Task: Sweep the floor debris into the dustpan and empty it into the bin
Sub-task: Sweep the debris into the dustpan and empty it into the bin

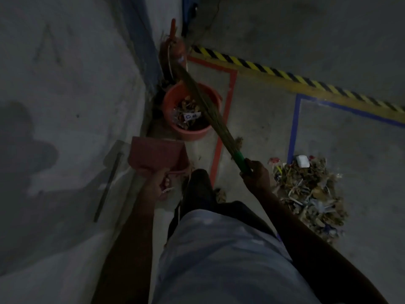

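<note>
Head cam was pretty dark, but you could make out most of it. Using the orange bin point(192, 110) as the landmark: it sat on the concrete floor point(263, 119) right against the wall point(65, 73), and it already had dry leaves and bits of paper inside. The left hand point(156, 183) had its fingers curled around the handle of the red dustpan point(156, 153), which was held just on the near side of the bin, close to the rim but not over it. Couldn't tell if anything was in the pan. The right hand point(255, 172) was clenched around the green grip of a grass broom point(203, 102), and the broom's bristle end stretched up across the bin's opening toward the far side. A second red dustpan or similar red tool point(174, 51) leaned in the corner behind the bin, too dim to say exactly what. The debris pile point(306, 189), leaves plus wrappers and a small white box, lay well to the right of the bin, beyond the red floor tape point(225, 110) and at the near end of the blue tape line point(293, 126). A yellow-black hazard stripe point(285, 73) ran across the floor beyond the bin.
</note>
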